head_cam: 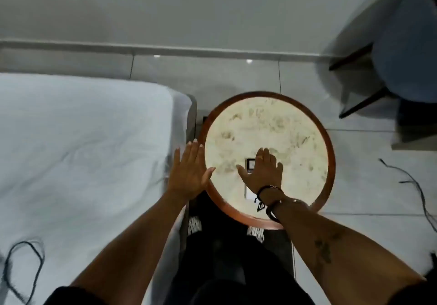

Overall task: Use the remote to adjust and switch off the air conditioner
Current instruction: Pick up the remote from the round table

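Table: round, pale mottled top inside a raised brown rim [331, 153]; it stands on a tiled floor [366, 186].
On the table: the remote [250, 163], lying near the front edge, screen end pointing away from the person.
Right hand [264, 174]: lies flat over the remote, fingers fairly straight, thumb splayed out to the left of it; no finger visibly curls round it.
Left hand [189, 172]: spread wide, fingers straight, holding nothing; it hangs just beside the table's left rim, thumb tip over the rim.
Hidden: most of the remote is under the right palm; only the screen end and a pale strip below the wrist show. Its buttons cannot be made out.
Wrist: dark cords [267, 193] on the right wrist; a ring [260, 157] on one finger.
Left of table: bed [82, 139] with white sheet, close by; a dark cable [23, 264] loops on it.
Right: blue chair [406, 56], cut off by the frame; a thin wire [416, 186] on the floor.
Below: the person's dark-clothed legs [224, 257], against the table's front.
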A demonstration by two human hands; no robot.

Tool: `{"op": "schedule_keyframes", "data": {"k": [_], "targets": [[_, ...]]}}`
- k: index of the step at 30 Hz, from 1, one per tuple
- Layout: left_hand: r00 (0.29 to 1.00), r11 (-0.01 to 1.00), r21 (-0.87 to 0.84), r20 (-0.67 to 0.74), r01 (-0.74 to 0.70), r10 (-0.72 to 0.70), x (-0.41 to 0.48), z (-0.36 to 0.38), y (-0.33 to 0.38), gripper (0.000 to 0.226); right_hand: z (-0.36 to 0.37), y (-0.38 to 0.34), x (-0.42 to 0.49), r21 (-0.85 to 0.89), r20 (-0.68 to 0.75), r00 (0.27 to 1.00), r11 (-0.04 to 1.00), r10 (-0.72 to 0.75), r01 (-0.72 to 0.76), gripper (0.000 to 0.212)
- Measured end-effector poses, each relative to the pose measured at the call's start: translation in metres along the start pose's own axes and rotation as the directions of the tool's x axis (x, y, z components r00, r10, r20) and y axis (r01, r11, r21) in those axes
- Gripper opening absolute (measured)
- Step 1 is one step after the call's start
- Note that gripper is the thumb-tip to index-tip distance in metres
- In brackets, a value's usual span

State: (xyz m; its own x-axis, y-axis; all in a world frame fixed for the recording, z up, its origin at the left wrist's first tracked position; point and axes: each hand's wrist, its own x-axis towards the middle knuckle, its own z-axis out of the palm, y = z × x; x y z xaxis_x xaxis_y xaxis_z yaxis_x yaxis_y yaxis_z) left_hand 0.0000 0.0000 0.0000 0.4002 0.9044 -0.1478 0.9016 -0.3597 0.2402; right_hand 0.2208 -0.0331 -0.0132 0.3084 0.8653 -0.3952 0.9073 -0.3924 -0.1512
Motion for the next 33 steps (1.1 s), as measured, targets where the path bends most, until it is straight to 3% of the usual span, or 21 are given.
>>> {"op": "schedule_keyframes", "data": {"k": [4, 14, 22, 26, 29, 33], "targets": [[0.997, 0.998, 0.055, 0.065, 0.040, -0.044, 0.006, 0.047, -0.010, 0.072, 0.054, 0.013, 0.004, 0.037, 0.116, 0.976, 0.982, 0.182, -0.188, 0.097], [0.987, 0.997, 0.070, 0.163, -0.008, -0.004, 0.033, 0.143, -0.019, 0.078, 0.135, 0.037, 0.061, 0.084, 0.292, 0.812, 0.832, 0.505, -0.548, 0.077], [0.985, 0.998, 0.051, 0.168, 0.035, -0.044, 0.040, 0.162, -0.014, 0.077, 0.160, 0.040, 0.078, 0.169, 0.296, 0.799, 0.795, 0.523, -0.583, 0.064], [0.987, 0.997, 0.069, 0.157, 0.020, -0.031, 0.044, 0.142, -0.011, 0.077, 0.141, 0.041, 0.079, 0.257, 0.324, 0.814, 0.783, 0.482, -0.566, 0.070], [0.992, 0.997, 0.079, 0.125, 0.014, -0.024, 0.054, 0.116, -0.010, 0.077, 0.114, 0.038, 0.083, 0.397, 0.295, 0.854, 0.758, 0.428, -0.517, 0.068], [0.999, 0.996, 0.091, 0.033, 0.005, -0.008, 0.075, 0.051, -0.004, 0.077, 0.047, 0.025, 0.091, 0.667, 0.253, 0.915, 0.629, 0.313, -0.400, 0.056]]}}
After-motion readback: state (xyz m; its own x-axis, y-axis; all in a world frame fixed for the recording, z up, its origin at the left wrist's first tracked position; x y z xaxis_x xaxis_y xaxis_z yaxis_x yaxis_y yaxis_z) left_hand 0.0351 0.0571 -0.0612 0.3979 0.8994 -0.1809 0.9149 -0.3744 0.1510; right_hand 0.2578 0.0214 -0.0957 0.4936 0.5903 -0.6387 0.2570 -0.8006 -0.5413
